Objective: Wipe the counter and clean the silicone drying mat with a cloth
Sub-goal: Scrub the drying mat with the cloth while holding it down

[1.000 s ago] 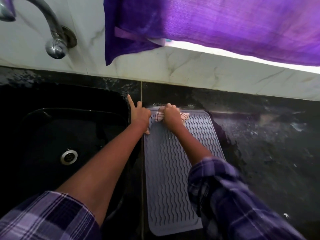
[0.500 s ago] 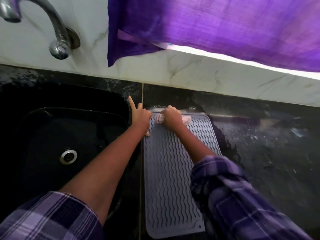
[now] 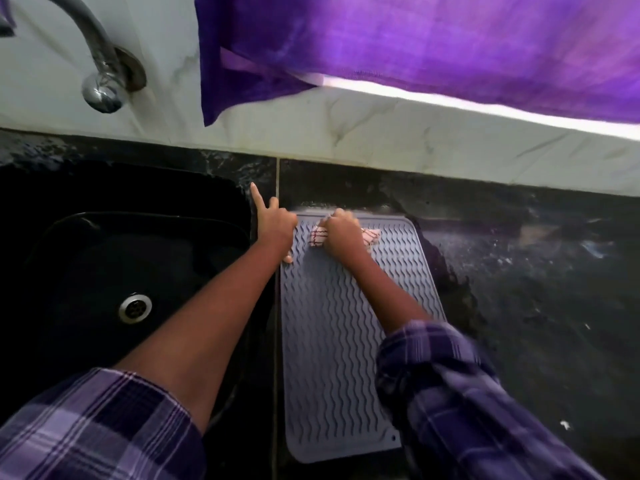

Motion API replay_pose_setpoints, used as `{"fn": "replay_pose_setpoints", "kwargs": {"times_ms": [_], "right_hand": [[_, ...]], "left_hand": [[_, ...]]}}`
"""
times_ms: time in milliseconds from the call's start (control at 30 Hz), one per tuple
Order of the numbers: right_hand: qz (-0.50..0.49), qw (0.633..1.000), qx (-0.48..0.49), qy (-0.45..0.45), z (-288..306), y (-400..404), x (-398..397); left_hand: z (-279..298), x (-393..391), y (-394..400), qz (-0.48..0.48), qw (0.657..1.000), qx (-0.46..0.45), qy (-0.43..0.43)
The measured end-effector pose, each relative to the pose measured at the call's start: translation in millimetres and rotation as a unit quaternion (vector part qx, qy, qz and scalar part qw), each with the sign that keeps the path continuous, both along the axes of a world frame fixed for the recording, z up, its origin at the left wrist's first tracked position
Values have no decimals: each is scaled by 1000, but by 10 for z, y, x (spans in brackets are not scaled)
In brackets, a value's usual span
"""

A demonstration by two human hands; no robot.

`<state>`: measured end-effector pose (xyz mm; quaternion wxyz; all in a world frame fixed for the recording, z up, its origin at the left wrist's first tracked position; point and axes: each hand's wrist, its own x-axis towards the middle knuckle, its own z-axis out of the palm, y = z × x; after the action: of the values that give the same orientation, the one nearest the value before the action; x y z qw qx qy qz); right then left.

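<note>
Grey silicone drying mat (image 3: 332, 341) beside the sink (image 3: 104, 271) mid-scrub: right hand (image 3: 341, 235) clutches the cloth (image 3: 320, 237) at its far end, left hand (image 3: 275, 225) pins the edge, index finger out; next, probably strokes nearer.

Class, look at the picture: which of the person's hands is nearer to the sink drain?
Left. The left hand rests at the mat's far left corner, beside the sink holding the drain. The right hand grips the cloth farther right, on the mat.
</note>
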<state>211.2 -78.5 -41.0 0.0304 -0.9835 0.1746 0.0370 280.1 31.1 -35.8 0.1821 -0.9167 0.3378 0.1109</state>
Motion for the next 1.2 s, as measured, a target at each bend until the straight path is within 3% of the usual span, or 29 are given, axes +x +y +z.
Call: {"fn": "replay_pose_setpoints", "kwargs": {"times_ms": [67, 133, 200, 300, 400, 467, 533, 633, 767, 933, 1000, 1067, 1133, 1200], "right_hand": [[12, 1000, 5, 12, -58, 82, -159], [-2, 995, 86, 53, 10, 93, -406], [2, 976, 161, 147, 157, 80, -646], [52, 951, 177, 249, 361, 34, -724], [12, 972, 174, 158, 423, -12, -501], [-1, 990, 121, 68, 344, 45, -410], [15, 998, 51, 44, 173, 165, -448], [45, 999, 5, 10, 15, 281, -634], [61, 994, 74, 56, 10, 397, -1171], [78, 968, 134, 196, 349, 419, -1341], [41, 981, 145, 123, 387, 407, -1267], [32, 995, 76, 48, 264, 493, -1271], [47, 999, -1, 28, 67, 618, -1387], [57, 998, -11, 15, -12, 687, -1520]], "left_hand": [[-4, -3, -14, 0, 1000, 1, -4], [8, 2, -4, -2, 1000, -6, 1], [38, 8, 18, -10, 1000, -14, 7], [71, -51, 90, -31, 999, -8, -1], [62, -231, 154, -29, 999, -40, -17], [46, -426, 160, 24, 997, -75, 24], [17, -627, 178, 42, 995, -53, 73], [-88, -814, 291, 18, 997, -28, 71], [-45, -894, 357, 6, 998, -28, 47], [39, -1139, 483, 9, 999, -37, 18], [28, -1312, 563, 32, 998, -51, 37], [-31, -1474, 643, 39, 996, -52, 62], [-65, -1589, 717, 28, 997, -44, 62], [-48, -1623, 739, 29, 997, -40, 54]]}}
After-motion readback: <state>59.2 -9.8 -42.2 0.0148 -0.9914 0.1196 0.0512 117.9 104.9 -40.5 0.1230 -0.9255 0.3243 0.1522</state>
